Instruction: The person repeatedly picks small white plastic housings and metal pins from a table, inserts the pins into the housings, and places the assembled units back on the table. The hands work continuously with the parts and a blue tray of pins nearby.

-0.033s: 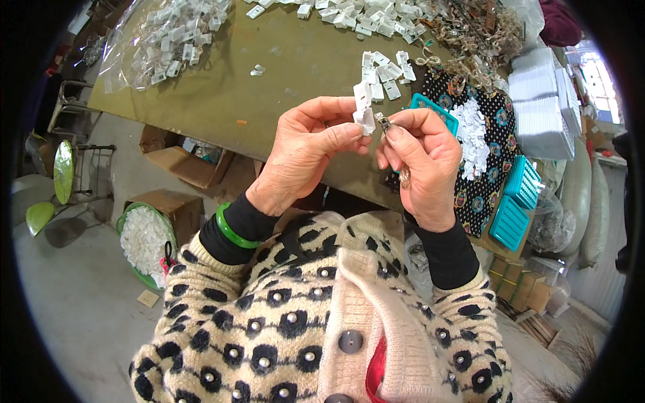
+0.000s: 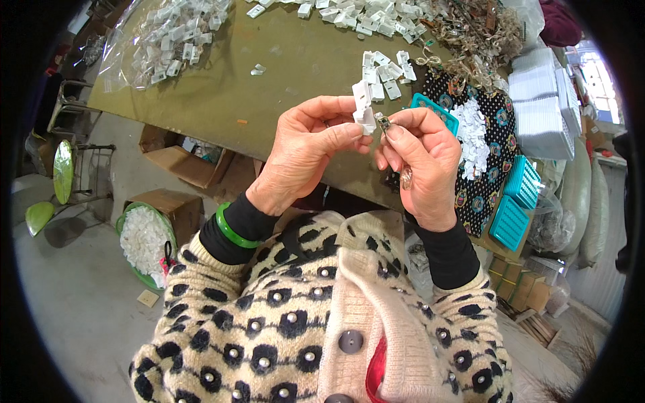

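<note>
The person is working with both hands over the near edge of the olive table (image 2: 222, 94). The left hand (image 2: 302, 151) is pinching a white plastic casing (image 2: 363, 115) between thumb and fingers, and the casing is hanging in the air above the table. Whether it is forming one piece or two, the view is not showing. The right hand (image 2: 426, 158), apart from the left but near it, is gripping a small dark-and-metal part (image 2: 383, 121) between thumb and forefinger, just beside the casing; whether the two are touching, one cannot tell. A shiny brownish piece (image 2: 406, 178) is showing under the right hand's fingers, too small to make out.

On the table beyond the hands, a small cluster of white casings (image 2: 386, 72) is lying loose, and a larger pile (image 2: 369, 15) is spreading along the far side. A clear bag (image 2: 127, 64) is holding more at the table's far left. Toward the table's right, a tangle of thin parts (image 2: 477, 40) is lying beside a dark patterned cloth (image 2: 497, 138), which is bearing a heap of white pieces (image 2: 472, 141). White stacked trays (image 2: 543, 124) are standing at the table's right side.
</note>
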`<state>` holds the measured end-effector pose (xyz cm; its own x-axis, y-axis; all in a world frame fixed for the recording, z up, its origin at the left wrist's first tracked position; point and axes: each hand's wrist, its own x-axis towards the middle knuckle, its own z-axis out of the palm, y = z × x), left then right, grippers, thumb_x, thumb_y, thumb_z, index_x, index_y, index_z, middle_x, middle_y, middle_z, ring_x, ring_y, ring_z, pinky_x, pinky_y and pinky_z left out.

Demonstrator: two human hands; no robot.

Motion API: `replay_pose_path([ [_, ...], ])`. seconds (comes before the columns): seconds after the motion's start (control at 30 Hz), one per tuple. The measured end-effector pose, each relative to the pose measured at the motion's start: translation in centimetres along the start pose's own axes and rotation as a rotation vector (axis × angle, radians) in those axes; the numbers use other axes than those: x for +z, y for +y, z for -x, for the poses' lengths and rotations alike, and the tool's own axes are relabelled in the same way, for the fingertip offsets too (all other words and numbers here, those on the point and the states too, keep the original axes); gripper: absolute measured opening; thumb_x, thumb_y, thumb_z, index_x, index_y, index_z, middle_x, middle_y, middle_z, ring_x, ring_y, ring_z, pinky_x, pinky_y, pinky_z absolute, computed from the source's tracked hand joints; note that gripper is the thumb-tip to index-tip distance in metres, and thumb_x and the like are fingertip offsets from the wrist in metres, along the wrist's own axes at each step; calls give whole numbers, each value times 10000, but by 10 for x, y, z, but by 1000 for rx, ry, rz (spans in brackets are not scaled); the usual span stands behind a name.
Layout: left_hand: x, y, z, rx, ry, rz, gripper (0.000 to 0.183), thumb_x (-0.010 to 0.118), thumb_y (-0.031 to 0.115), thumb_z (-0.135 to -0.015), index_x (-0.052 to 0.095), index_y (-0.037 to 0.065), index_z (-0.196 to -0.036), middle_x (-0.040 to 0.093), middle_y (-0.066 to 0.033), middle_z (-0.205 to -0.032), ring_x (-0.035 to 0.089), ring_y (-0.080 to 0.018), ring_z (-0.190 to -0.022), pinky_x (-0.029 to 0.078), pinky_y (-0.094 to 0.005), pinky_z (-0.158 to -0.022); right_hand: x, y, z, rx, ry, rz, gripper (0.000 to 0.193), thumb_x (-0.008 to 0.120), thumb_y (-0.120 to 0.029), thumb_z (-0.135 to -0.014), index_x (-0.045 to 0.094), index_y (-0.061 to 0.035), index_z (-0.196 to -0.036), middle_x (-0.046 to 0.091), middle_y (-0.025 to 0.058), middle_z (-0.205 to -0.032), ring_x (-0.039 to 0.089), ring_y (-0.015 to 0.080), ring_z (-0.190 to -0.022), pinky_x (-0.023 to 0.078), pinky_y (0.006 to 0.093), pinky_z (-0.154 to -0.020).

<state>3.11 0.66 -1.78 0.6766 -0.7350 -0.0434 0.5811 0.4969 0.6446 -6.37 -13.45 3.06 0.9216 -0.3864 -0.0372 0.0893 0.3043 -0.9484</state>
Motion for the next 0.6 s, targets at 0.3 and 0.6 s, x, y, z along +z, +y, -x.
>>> replay_pose_path([
  [0.3, 2, 1, 2, 136, -10, -98, 297, 695, -71, -827, 636, -20, -1114, 683, -117, -980, 673, -184, -837, 575, -333, -777, 17, -11, 5, 80, 70, 238, 86, 619, -47, -935, 607, 23, -983, 633, 44, -774, 529, 66, -606, 453, 226, -560],
  [0.6, 12, 6, 7, 146, 92, -79, 218, 713, -40, -836, 630, -43, -1037, 691, -104, -911, 678, -155, -805, 570, -284, -763, 21, 3, 6, -411, 7, 711, 204, 618, 127, -795, 611, 8, -961, 604, 102, -884, 645, 190, -725, 514, 275, -647],
])
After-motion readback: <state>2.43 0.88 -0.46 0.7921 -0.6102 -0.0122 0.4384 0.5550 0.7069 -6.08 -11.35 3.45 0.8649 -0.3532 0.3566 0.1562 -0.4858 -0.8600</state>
